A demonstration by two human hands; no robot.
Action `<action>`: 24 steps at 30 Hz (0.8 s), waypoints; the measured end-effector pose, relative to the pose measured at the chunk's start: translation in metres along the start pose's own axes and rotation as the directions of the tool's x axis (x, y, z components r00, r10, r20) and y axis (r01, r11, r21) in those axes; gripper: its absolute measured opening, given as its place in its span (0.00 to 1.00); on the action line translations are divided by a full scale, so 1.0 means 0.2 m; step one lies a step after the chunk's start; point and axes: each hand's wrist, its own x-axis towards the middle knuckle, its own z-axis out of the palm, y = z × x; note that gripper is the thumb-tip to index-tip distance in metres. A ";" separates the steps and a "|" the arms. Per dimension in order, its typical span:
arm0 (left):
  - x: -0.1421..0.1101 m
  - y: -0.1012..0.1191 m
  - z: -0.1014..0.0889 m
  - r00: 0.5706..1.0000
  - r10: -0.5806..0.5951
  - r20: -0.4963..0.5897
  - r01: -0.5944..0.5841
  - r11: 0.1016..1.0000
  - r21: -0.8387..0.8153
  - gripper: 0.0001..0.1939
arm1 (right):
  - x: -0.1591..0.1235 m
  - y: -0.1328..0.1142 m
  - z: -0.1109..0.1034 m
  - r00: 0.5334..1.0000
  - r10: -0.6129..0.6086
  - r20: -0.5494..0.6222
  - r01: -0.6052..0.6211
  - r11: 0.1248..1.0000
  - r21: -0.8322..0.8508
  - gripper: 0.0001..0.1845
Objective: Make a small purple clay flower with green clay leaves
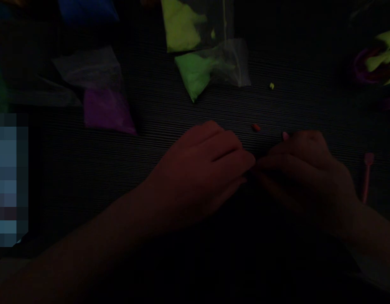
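In the dim head view, my left hand [201, 169] is closed, its fingertips pinched together near the middle of the table. Facing it, my right hand [309, 177] is also closed, and the fingertips of both hands meet. Whatever lies between them is too dark and small to make out. A little pink piece [285, 136] shows at the edge of my right hand's fingers; I cannot tell if it is held or lies behind them. Just beyond the fingertips lies a small orange-red piece [256, 127], and farther back a tiny yellow-green bit [271, 86].
Clear bags of soft coloured material lie at the back: purple [109, 110], light green [196, 74], yellow [182, 27] and blue [88, 10]. A pink stick-like tool [367, 177] lies right of my right hand. A purple item with yellow pointed pieces [383, 61] stands far right.
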 end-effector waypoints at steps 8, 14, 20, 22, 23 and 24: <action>0.01 0.00 0.00 0.999 -0.032 0.023 0.032 0.999 -0.001 0.21 | 0.00 0.00 0.01 1.000 0.004 -0.016 -0.004 1.000 -0.013 0.05; 0.01 0.00 0.01 0.999 -0.042 0.021 0.042 0.999 -0.010 0.18 | 0.00 0.01 0.00 1.000 0.010 0.002 -0.010 1.000 -0.002 0.05; 0.01 0.00 0.01 0.999 -0.033 0.030 0.033 0.999 -0.014 0.16 | 0.00 0.01 -0.01 1.000 0.006 0.020 -0.006 1.000 0.010 0.04; 0.01 0.00 0.01 0.999 -0.029 0.025 0.030 0.999 -0.013 0.15 | 0.00 0.00 -0.01 1.000 0.010 0.019 -0.010 1.000 0.005 0.04; 0.01 0.00 0.00 0.999 -0.031 0.022 0.031 0.999 -0.012 0.15 | 0.00 0.00 0.00 1.000 0.008 0.019 -0.008 1.000 0.002 0.04; 0.01 0.00 0.00 0.999 -0.034 0.017 0.034 0.999 -0.009 0.14 | 0.00 0.00 0.00 1.000 0.008 0.020 -0.008 1.000 0.000 0.05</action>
